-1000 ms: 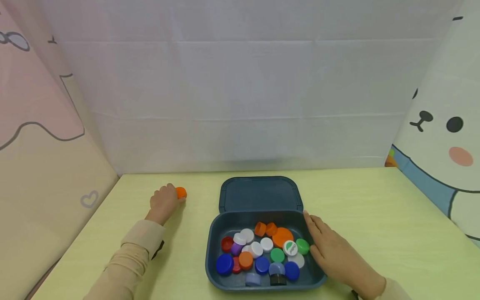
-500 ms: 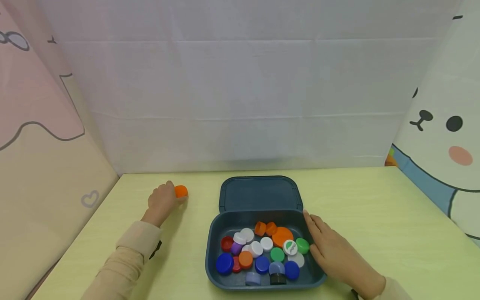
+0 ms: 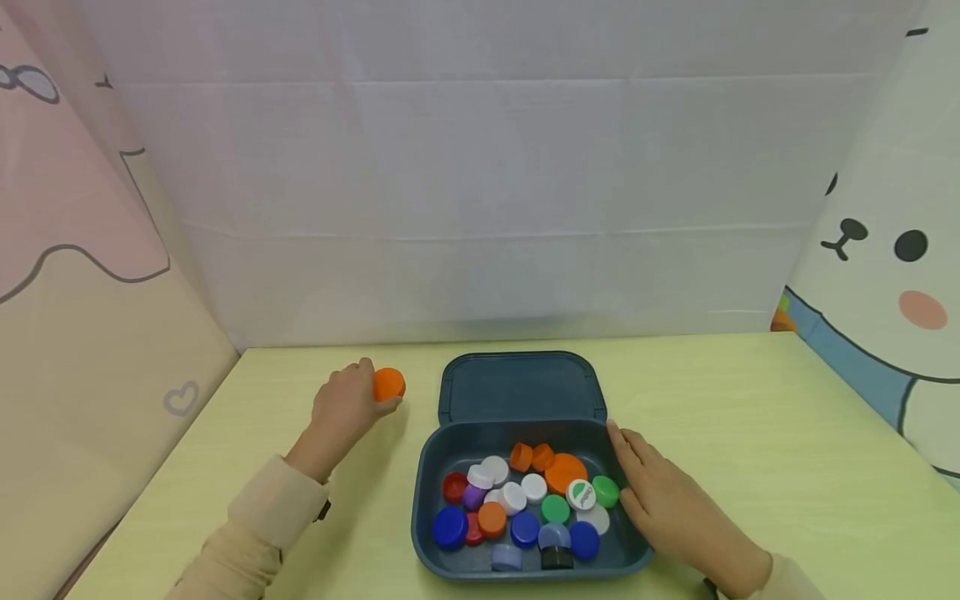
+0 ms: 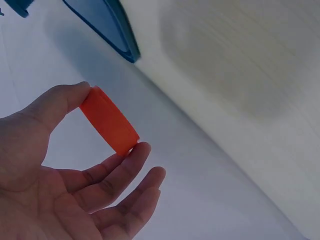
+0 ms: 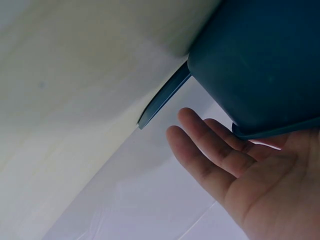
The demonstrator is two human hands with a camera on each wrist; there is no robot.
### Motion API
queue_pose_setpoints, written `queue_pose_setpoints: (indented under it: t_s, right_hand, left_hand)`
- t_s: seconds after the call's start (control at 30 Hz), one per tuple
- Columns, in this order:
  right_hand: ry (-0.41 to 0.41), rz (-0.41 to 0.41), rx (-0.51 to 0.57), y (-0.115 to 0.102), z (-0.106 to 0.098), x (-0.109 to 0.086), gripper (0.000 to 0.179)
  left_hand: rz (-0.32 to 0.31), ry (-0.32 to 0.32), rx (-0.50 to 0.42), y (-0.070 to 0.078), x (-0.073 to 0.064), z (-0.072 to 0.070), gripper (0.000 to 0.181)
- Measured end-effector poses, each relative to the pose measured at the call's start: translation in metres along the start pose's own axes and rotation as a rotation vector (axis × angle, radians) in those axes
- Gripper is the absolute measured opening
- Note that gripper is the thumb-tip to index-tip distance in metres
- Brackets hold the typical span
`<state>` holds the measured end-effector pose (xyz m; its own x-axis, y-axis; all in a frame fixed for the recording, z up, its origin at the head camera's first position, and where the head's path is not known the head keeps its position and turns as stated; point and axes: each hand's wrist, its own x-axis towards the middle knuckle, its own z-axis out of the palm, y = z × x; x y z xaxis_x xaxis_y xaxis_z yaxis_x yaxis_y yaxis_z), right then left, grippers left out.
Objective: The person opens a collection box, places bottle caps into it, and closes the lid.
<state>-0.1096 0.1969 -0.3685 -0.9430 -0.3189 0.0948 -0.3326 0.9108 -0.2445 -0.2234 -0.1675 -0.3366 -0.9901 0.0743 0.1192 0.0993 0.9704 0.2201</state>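
Between thumb and fingertips my left hand (image 3: 345, 410) pinches an orange bottle cap (image 3: 389, 384), held above the table left of the box lid. In the left wrist view the orange cap (image 4: 109, 122) is seen edge-on, raised off the surface. A dark blue box (image 3: 422, 533) stands in front of me, with bottle caps of many colours inside. Along the box's right rim rests my right hand (image 3: 671, 504), its fingers fairly straight. The right wrist view shows that hand (image 5: 245, 172) beside the box's outer wall (image 5: 260, 65).
The dark blue lid (image 3: 521, 387) lies flat behind the box, against its back edge. A pale yellow table (image 3: 750, 433) spreads to both sides. White cloth (image 3: 480, 208) hangs along the back, and printed cloths stand at left and right.
My left hand has moved right, toward the lid, carrying the orange bottle cap. My right hand and the box have stayed in place.
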Motion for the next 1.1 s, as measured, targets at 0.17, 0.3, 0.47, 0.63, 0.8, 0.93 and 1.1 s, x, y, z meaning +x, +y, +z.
queue_pose_setpoints:
  t_s: [0.17, 0.3, 0.47, 0.63, 0.8, 0.93, 1.1]
  right_hand:
    - [-0.004, 0.002, 0.000, 0.000, 0.000, 0.000, 0.061]
    - [-0.006, 0.005, -0.005, 0.001, 0.000, 0.000, 0.061]
    - [-0.010, 0.006, -0.005, 0.000, -0.001, 0.001, 0.061]
    - [-0.006, 0.002, -0.005, 0.001, 0.001, 0.001, 0.061]
    - [-0.008, 0.000, -0.003, 0.001, 0.001, 0.001, 0.062]
    - [-0.010, 0.001, -0.002, 0.001, 0.001, 0.000, 0.061]
    - [-0.005, -0.002, -0.005, 0.001, 0.001, 0.000, 0.061]
  left_hand:
    - [0.070, 0.034, 0.025, 0.021, -0.016, -0.007, 0.048]
    - [0.140, 0.060, 0.062, 0.039, -0.031, -0.011, 0.047]
    - [0.215, 0.053, 0.100, 0.057, -0.049, -0.013, 0.049]
    - [0.263, 0.013, 0.134, 0.071, -0.065, -0.016, 0.054]
    - [0.298, -0.048, 0.160, 0.081, -0.079, -0.016, 0.057]
    - [0.316, -0.124, 0.202, 0.086, -0.087, -0.013, 0.058]
    - [0.328, -0.187, 0.264, 0.091, -0.095, -0.010, 0.060]
